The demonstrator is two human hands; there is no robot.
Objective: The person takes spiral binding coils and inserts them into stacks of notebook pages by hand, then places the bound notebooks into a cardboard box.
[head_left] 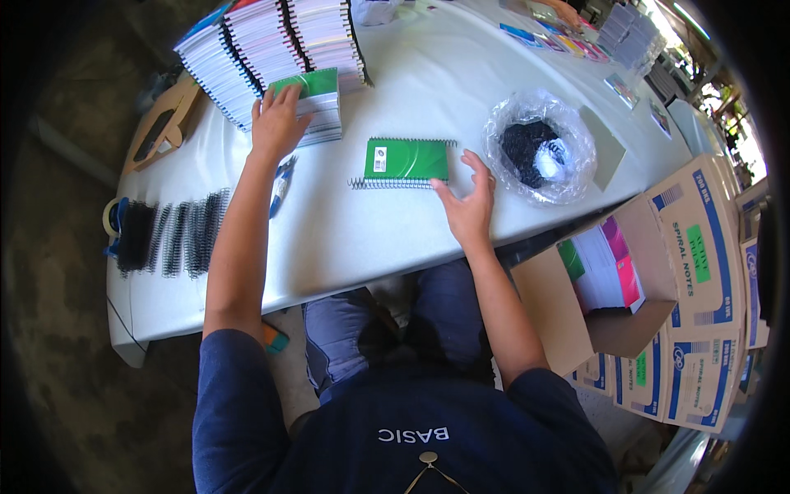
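Observation:
My left hand [280, 119] reaches over a small stack of green-covered notebooks [319, 84], its fingers spread across the left side of the top. Whether it grips any of them I cannot tell. In the middle of the table lie green spiral notebooks [406, 159], with coils showing along the near and far edges and a white label on the cover. My right hand [471, 202] is at their right end, thumb by the near corner and fingers apart. Blue-handled pliers [281, 188] lie beside my left forearm.
Tall stacks of bound notebooks [271, 41] stand at the back left. Black spiral coils [173, 235] and a tape dispenser [113, 222] lie at the left edge. A plastic-lined container [499, 140] holds black coils. An open carton [559, 309] with notebooks stands at the right.

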